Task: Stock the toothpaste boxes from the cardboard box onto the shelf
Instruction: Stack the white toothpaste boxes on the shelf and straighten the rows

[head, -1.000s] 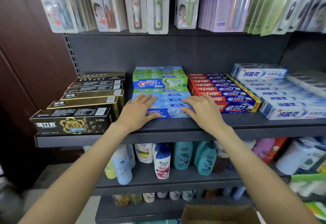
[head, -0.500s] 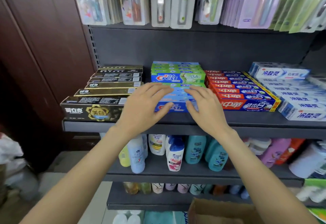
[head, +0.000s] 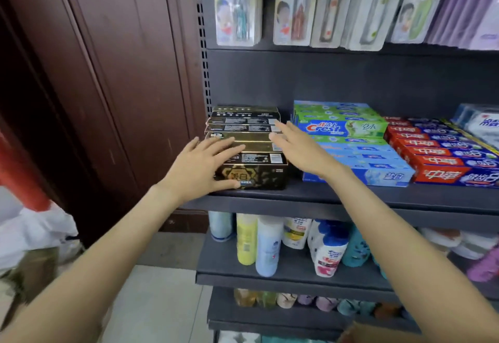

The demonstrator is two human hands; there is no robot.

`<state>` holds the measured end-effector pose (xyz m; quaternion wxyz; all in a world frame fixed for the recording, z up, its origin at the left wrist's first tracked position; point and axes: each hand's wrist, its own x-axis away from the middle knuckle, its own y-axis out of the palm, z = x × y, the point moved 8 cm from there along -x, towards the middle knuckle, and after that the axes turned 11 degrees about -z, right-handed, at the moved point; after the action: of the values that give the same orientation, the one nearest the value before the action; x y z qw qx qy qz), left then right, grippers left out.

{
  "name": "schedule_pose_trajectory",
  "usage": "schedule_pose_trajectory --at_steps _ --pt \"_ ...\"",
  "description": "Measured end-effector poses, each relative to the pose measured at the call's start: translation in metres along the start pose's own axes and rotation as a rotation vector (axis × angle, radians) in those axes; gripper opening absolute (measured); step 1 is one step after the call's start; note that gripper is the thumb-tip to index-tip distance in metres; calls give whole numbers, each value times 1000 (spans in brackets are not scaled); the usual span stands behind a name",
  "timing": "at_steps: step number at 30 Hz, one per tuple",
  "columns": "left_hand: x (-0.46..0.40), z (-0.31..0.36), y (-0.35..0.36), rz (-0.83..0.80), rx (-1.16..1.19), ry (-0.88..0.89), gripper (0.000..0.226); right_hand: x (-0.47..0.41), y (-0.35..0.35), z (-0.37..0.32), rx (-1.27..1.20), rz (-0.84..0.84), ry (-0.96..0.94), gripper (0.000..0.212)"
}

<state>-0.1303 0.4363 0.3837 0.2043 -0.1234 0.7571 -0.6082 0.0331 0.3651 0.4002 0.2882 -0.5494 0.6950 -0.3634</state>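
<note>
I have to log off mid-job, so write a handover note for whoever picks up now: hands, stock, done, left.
Left hand: fingers straight, resting on the front black-and-gold toothpaste box at the shelf edge.
Right hand: open, flat, at the right side of that black-and-gold row, holding nothing.
Blue Crest boxes and red boxes lie in rows to the right.
Done: these rows are shelved.
Left: the cardboard box is barely in view at the bottom; contents unseen, so check it.

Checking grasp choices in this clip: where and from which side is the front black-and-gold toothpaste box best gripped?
Probably by its two short ends, coming from the front. The front black-and-gold toothpaste box lies flat and lengthwise along the grey metal shelf edge, more boxes packed behind it. The left hand already covers its left end; the right hand hovers open near the right.
</note>
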Motion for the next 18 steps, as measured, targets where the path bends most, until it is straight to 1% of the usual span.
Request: schedule_pose_trajectory --at_steps 3,7,10,11,12,13,14,16,17,18 --pt "-9 3 -2 95 -11 77 80 -5 17 -12 121 8 -22 56" --pt "-15 -2 -1 172 21 133 83 -8 29 -14 257 55 23 63" --pt "-15 -2 -3 202 41 153 86 -6 30 -18 260 89 19 59" --pt "-12 -2 -7 236 70 162 87 -3 29 -20 251 102 10 58" --pt "-7 -5 -11 278 149 154 86 1 27 -22 245 122 -3 57" --pt "-1 -13 -13 315 313 127 82 7 24 -24 234 150 -17 57" --pt "7 -26 -13 363 575 77 74 13 22 -23 201 181 -24 58" --pt "24 -58 -1 501 1239 -88 57 25 20 -19 85 224 -13 58" --pt "29 -67 11 537 1503 -192 51 28 21 -17 36 228 0 59" --pt "29 -69 22 505 1687 -267 49 28 23 -16 11 221 16 59"
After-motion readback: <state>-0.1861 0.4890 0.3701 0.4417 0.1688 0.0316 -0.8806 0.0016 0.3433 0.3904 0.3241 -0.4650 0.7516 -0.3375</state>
